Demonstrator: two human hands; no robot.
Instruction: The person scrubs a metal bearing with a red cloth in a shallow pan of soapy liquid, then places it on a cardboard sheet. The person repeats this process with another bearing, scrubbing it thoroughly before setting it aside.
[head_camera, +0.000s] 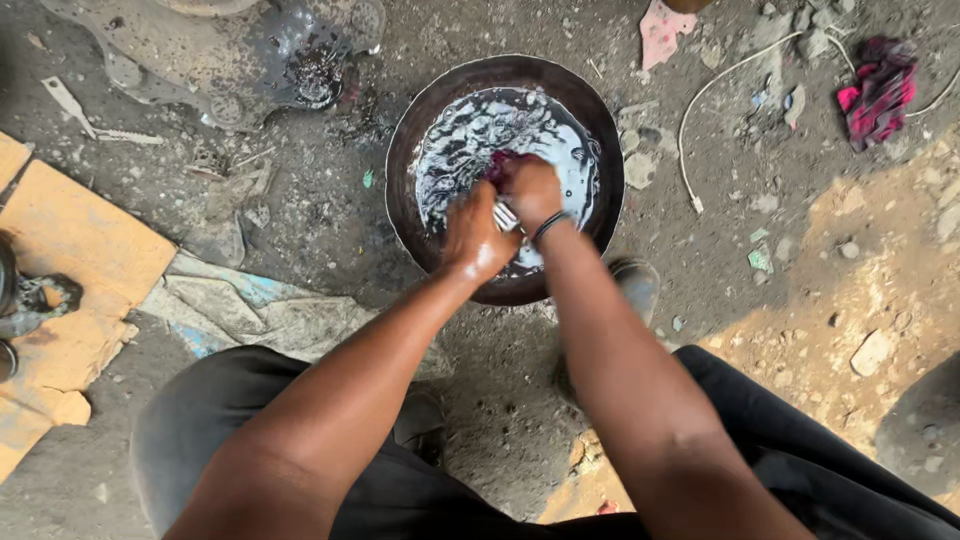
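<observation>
Both hands over a dark round metal basin (420, 130) on dirt ground, holding dark, glossy liquid. Left hand (474, 240) closed around a small shiny metal part (505, 215) above the liquid. Right hand (531, 190), dark band on wrist, fingers clenched on a reddish rag (500, 165) pressed against the part. Another red rag (880, 90) lies well apart, upper right. Cardboard sheet (70, 250) at left.

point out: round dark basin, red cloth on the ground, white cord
round dark basin (420, 110), head view, bare upper-left inner wall.
red cloth (880, 90), head view, middle of the crumpled fabric, top right.
white cord (690, 120), head view, left bend of its curve on the dirt.
</observation>
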